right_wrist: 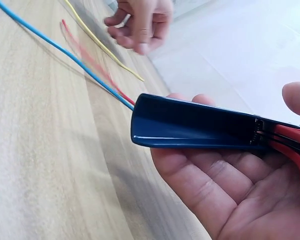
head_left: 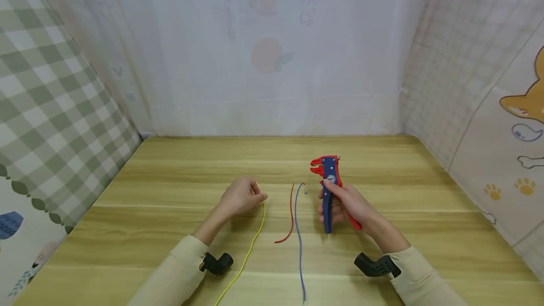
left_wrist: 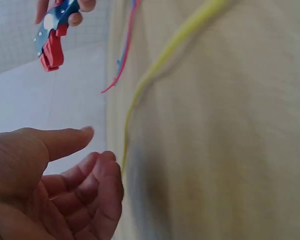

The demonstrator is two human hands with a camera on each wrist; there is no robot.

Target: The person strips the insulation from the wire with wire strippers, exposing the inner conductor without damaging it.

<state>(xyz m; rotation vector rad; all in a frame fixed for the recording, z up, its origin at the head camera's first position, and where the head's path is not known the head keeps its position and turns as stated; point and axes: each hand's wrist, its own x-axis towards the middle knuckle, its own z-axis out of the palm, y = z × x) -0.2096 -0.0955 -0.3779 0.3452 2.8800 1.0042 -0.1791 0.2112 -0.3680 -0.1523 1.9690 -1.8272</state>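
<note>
My right hand holds a blue and red wire stripper upright, its red jaws apart and facing left. In the right wrist view the fingers lie under the hollow blue handle. Left of centre, my left hand hovers by the upper end of a yellow wire. Its fingers are loosely curled, and the left wrist view shows a gap between thumb and fingers, with the yellow wire running past the fingertips. Between the hands lie a short red wire and a longer blue wire.
A tiny blue scrap lies near the blue wire's top end. The wood-grain table ends at a pale cloth backdrop. Checked and patterned cloths stand along both sides. Each forearm wears a black wrist camera.
</note>
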